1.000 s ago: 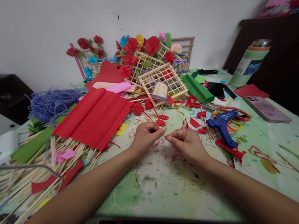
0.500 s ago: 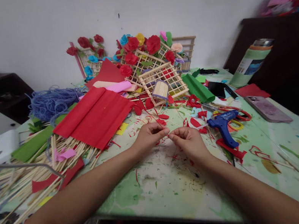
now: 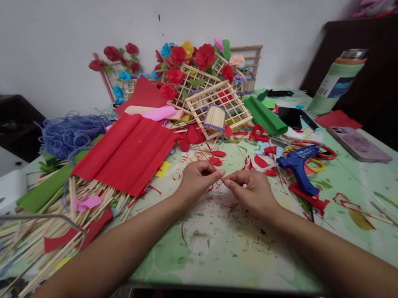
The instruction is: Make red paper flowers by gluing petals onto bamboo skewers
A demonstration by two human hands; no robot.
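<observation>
Over the middle of the table, my left hand (image 3: 198, 184) is closed in a pinch, its fingertips almost meeting those of the other hand. What it pinches is too small to make out. My right hand (image 3: 255, 193), also pinching, has a tiny red piece (image 3: 223, 179) at its fingertips, between the two hands. Just beyond them lie red paper petals (image 3: 217, 154) and thin red scraps. To the right of my right hand, a blue glue gun (image 3: 301, 167) lies on its side, with orange-handled scissors (image 3: 325, 148) behind it.
Red crepe paper (image 3: 126, 154) covers part of a heap of thin wooden sticks (image 3: 27, 246) at left. Blue yarn (image 3: 69, 135) sits behind. Stick lattices (image 3: 218, 107) with paper flowers (image 3: 205, 56) lean at the back wall. A bottle (image 3: 339, 82) and a phone (image 3: 359, 142) are at right.
Both hands keep pinching at nearly the same spot, with slight finger movement. The whole view has shifted a little. Nothing else has visibly moved.
</observation>
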